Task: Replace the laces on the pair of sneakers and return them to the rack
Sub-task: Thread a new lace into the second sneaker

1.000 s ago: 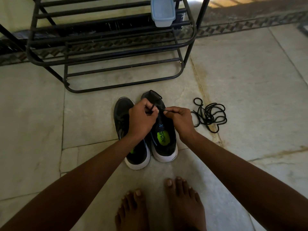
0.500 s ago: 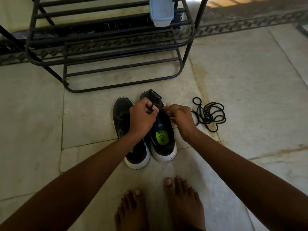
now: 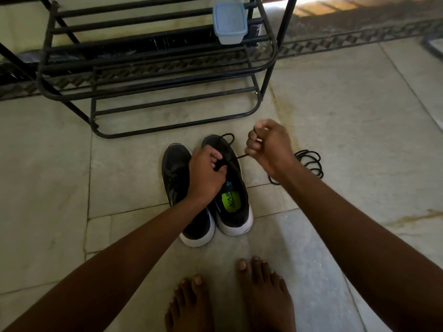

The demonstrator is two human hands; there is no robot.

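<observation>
Two black sneakers with white soles stand side by side on the floor, toes toward the rack: the left sneaker point(image 3: 178, 178) and the right sneaker point(image 3: 233, 204) with a green insole label. My left hand point(image 3: 206, 173) grips the right sneaker's tongue area. My right hand point(image 3: 268, 147) is raised to the right of that shoe and pinches a black lace point(image 3: 230, 137), which runs taut from the eyelets and loops over the toe. A loose black lace point(image 3: 311, 164) lies coiled on the floor behind my right wrist.
A black metal shoe rack point(image 3: 153, 68) stands just beyond the sneakers, with a pale blue lidded plastic box point(image 3: 229, 21) on an upper shelf. My bare feet point(image 3: 230, 298) are at the bottom. Stone floor tiles spread to both sides.
My right hand has lifted up and to the right, away from the shoe, drawing the black lace out taut. My left hand stays on the right sneaker.
</observation>
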